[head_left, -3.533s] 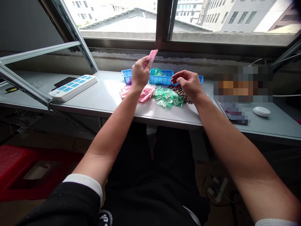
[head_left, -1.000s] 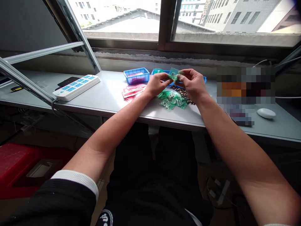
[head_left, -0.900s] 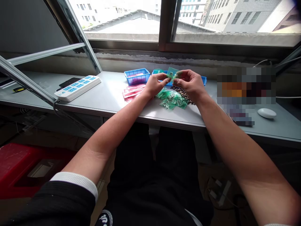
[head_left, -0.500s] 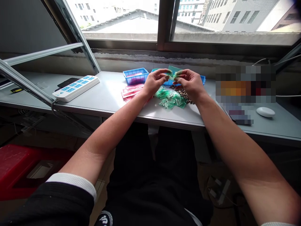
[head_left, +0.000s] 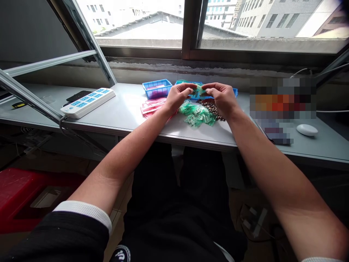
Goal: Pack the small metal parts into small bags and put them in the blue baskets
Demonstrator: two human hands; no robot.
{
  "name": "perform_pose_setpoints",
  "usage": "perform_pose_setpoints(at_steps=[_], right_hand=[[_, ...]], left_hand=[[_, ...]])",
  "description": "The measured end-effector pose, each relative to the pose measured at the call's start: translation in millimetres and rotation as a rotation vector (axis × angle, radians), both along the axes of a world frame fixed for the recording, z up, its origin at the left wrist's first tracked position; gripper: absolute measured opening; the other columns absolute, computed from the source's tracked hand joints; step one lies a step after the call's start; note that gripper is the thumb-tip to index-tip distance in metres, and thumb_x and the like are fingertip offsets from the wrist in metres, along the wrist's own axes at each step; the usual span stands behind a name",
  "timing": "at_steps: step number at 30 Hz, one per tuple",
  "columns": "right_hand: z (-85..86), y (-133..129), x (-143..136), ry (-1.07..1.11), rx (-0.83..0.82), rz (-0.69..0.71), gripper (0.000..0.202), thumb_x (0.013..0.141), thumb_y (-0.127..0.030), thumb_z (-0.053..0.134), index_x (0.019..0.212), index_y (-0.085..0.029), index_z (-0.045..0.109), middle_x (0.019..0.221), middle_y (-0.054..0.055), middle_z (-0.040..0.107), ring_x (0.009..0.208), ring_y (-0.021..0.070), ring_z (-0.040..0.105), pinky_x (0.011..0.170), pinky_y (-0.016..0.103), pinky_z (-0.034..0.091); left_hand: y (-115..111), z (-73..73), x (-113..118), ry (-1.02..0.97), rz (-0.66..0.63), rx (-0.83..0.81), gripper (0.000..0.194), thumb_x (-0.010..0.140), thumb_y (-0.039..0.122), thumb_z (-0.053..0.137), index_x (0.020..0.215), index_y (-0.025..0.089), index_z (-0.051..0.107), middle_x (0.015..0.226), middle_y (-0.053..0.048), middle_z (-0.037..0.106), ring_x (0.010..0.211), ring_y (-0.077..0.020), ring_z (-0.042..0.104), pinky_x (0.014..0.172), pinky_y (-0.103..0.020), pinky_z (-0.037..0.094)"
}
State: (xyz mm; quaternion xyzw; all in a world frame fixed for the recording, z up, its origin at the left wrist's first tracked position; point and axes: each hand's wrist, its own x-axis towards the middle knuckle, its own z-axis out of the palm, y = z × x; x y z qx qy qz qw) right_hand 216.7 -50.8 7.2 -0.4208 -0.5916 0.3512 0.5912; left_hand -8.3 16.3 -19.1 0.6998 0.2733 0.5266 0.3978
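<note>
Between my two hands hangs a small green plastic bag (head_left: pixel 197 91) with dark small pieces inside. My left hand (head_left: pixel 178 95) pinches its left edge, and my right hand (head_left: pixel 222 97) pinches the right edge. Below them lies a pile of filled green bags (head_left: pixel 199 114) on the desk. Small brown pieces (head_left: pixel 217 110) are heaped beside the pile, partly under my right hand. Behind my hands stands a blue basket (head_left: pixel 235 92) with green bags in it. Pink bags (head_left: pixel 152 106) lie left of the pile, in front of another blue basket (head_left: pixel 157 89) holding pink items.
A white power strip (head_left: pixel 88 103) and a dark phone-like object (head_left: pixel 79 95) lie on the left of the desk (head_left: pixel 125 109), by a metal frame (head_left: pixel 100 62). A white mouse (head_left: pixel 307 130) and a blurred-out area are at the right. The window is behind.
The green bag between my fingers has tilted and dropped slightly, and its raised upper part no longer shows above my hands. My fingers have shifted a little on its edges.
</note>
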Motion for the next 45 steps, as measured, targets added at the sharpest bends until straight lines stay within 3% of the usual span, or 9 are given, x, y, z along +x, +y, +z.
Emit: perform_pose_setpoints(at_steps=[3,9,14,17,20,25,29,37,45], right_hand=[[-1.8,2.7,0.7,-0.031,0.020,-0.005,0.012,0.097,-0.023,0.094,0.106,-0.028,0.090,0.113,0.008,0.088,0.108,0.0289,0.087,0.099,0.053,0.085],[-6.8,12.5,4.1,-0.023,-0.017,-0.055,0.054,0.088,-0.035,0.114,0.129,-0.036,0.079,0.118,0.004,0.085,0.115,0.0326,0.088,0.098,0.054,0.085],[-5.2,8.2,3.2,-0.080,0.006,-0.053,0.021,0.090,-0.026,0.104,0.102,-0.030,0.088,0.107,0.006,0.087,0.107,0.0301,0.087,0.108,0.057,0.084],[-6.1,8.7,3.9,-0.073,0.071,-0.074,0.012,0.091,-0.021,0.099,0.095,-0.030,0.092,0.122,0.006,0.090,0.120,0.0300,0.089,0.120,0.056,0.081],[-7.0,10.8,4.2,-0.073,0.116,-0.095,0.014,0.093,-0.016,0.095,0.092,-0.030,0.094,0.137,0.007,0.090,0.128,0.0309,0.090,0.123,0.056,0.080],[-3.8,5.0,0.9,-0.071,0.023,-0.094,0.009,0.102,-0.023,0.090,0.097,-0.029,0.094,0.105,0.009,0.089,0.107,0.0318,0.090,0.107,0.061,0.084],[-2.1,2.1,0.7,-0.058,0.011,-0.061,0.005,0.104,-0.034,0.093,0.101,-0.030,0.091,0.111,0.009,0.090,0.114,0.0329,0.092,0.107,0.058,0.085],[-13.6,20.9,8.7,-0.039,0.021,-0.103,0.046,0.090,-0.036,0.113,0.118,-0.034,0.076,0.109,0.005,0.086,0.115,0.0332,0.090,0.103,0.054,0.084],[-6.0,9.4,5.1,-0.108,0.091,-0.110,0.016,0.094,-0.013,0.090,0.093,-0.029,0.088,0.120,0.007,0.090,0.121,0.0299,0.090,0.118,0.055,0.079]], left_hand=[[6.5,-3.7,0.0,0.008,-0.011,0.068,0.037,0.103,0.046,0.096,0.132,0.023,0.091,0.141,-0.014,0.095,0.137,-0.0316,0.091,0.126,-0.052,0.073],[15.4,-6.5,1.9,-0.027,-0.030,0.018,0.069,0.096,0.051,0.111,0.154,0.028,0.081,0.138,-0.013,0.094,0.132,-0.0330,0.093,0.123,-0.054,0.075],[12.4,-2.4,2.5,-0.051,-0.026,0.016,0.039,0.094,0.041,0.112,0.122,0.024,0.091,0.139,-0.013,0.095,0.141,-0.0323,0.090,0.132,-0.054,0.071],[13.6,-3.8,2.6,-0.019,0.001,0.076,0.018,0.099,0.034,0.105,0.108,0.025,0.093,0.147,-0.011,0.093,0.152,-0.0337,0.086,0.140,-0.055,0.065],[15.6,-6.3,3.1,-0.019,-0.002,0.082,0.006,0.100,0.025,0.095,0.106,0.025,0.094,0.135,-0.009,0.095,0.145,-0.0317,0.088,0.136,-0.054,0.067],[8.2,-2.5,2.4,0.003,0.019,-0.009,0.026,0.101,0.022,0.077,0.119,0.023,0.096,0.132,-0.011,0.098,0.127,-0.0272,0.091,0.121,-0.050,0.074],[4.2,0.0,1.0,0.008,0.033,-0.021,0.022,0.102,0.030,0.082,0.119,0.023,0.093,0.132,-0.012,0.098,0.129,-0.0295,0.091,0.120,-0.051,0.075],[15.1,-6.9,1.4,-0.034,-0.024,-0.012,0.062,0.094,0.044,0.105,0.148,0.027,0.081,0.132,-0.012,0.093,0.127,-0.0312,0.091,0.118,-0.051,0.074],[5.8,0.9,0.8,-0.003,0.056,0.104,0.011,0.094,0.023,0.092,0.105,0.026,0.095,0.146,-0.009,0.094,0.147,-0.0307,0.086,0.138,-0.052,0.066]])
